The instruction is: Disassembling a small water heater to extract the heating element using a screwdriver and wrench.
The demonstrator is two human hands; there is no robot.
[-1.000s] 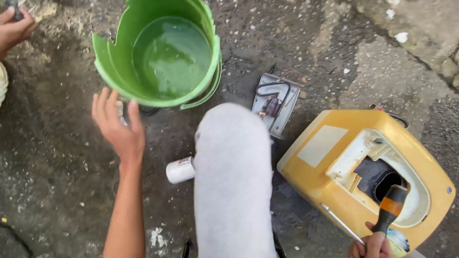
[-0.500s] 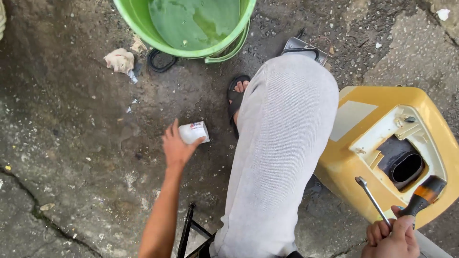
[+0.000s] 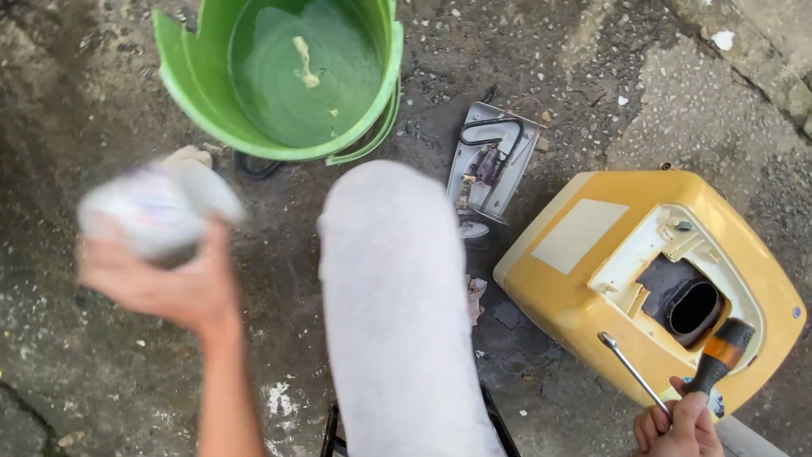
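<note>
My left hand (image 3: 173,283) is raised at the left of the head view, blurred, and grips a small white can (image 3: 152,207) with coloured print. At the bottom right my right hand (image 3: 681,423) holds a screwdriver (image 3: 710,364) by its black and orange handle, and a thin metal rod (image 3: 633,374) slants up from the same hand. Both lie over the lower edge of a yellow plastic housing (image 3: 592,279) that has a cream inner frame and a dark round opening. My leg in light grey trousers (image 3: 397,313) runs up the middle between the hands.
A green bucket (image 3: 190,97) with water and floating scraps stands at the top left on rough concrete. A grey metal part (image 3: 491,161) with black wires lies between the bucket and the yellow housing. A black stool frame (image 3: 330,432) shows under my leg.
My left hand has lifted the white can off the ground and swung it up and left. The view tilted so the bucket is fuller in sight. My right hand keeps the screwdriver.
</note>
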